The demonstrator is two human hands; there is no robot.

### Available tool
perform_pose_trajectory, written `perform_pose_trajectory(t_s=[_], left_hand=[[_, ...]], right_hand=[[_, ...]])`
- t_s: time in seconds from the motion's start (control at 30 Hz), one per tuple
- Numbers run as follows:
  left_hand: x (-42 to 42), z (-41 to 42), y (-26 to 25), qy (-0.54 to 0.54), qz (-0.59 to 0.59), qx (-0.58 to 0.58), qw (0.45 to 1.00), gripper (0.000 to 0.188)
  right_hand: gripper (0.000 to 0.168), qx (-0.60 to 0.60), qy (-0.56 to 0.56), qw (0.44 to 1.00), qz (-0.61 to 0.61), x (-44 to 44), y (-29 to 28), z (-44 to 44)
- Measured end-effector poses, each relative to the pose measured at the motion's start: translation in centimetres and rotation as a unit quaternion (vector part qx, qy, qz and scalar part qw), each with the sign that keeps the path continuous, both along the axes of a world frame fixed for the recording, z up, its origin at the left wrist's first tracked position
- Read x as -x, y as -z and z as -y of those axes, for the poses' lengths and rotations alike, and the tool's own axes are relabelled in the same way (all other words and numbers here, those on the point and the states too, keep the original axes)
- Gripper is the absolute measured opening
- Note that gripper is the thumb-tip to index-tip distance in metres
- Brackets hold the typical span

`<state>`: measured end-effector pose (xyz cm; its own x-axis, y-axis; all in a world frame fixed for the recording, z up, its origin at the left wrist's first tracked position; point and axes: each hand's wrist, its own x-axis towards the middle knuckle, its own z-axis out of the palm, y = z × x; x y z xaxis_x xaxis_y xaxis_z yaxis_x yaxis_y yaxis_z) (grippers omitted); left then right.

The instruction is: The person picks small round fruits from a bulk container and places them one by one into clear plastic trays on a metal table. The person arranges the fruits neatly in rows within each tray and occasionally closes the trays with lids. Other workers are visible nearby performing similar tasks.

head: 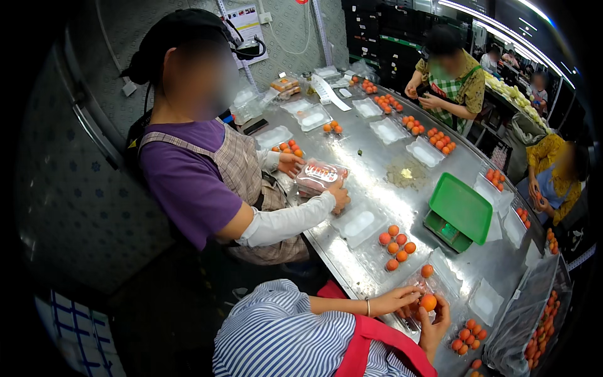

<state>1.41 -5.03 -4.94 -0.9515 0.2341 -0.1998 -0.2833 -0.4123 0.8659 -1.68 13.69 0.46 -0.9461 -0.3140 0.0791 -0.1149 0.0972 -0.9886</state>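
Note:
A round orange fruit [428, 302] sits between my two hands above a clear plastic clamshell box. My right hand [434, 325] has its thumb and fingers around the fruit. From the other side, my left hand [397, 300], a bracelet at its wrist, reaches its fingertips to the same fruit. Another orange fruit [427, 271] lies in the clear box [445, 282] just beyond; what is under my hands is partly hidden. Left of it stands an open clear box with several orange-red fruits [397, 247] in one half and a white pad [359, 223] in the other.
A green scale [460, 207] stands on the metal table [351, 155]. At left, a person in a checked apron holds a closed fruit box [320, 176]. Two people work across the table. A plastic-lined crate of fruit [541, 330] is at right, near another fruit-filled tray [468, 337].

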Motion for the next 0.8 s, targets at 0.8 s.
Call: perform_pose_trajectory(t_s=[0.8], left_hand=[[3.8,-0.9,-0.9,0.003,0.121,-0.019,0.992,0.064]], right_hand=[[0.060,0.012,0.081,0.995,-0.049,3.4,3.7,-1.0]])
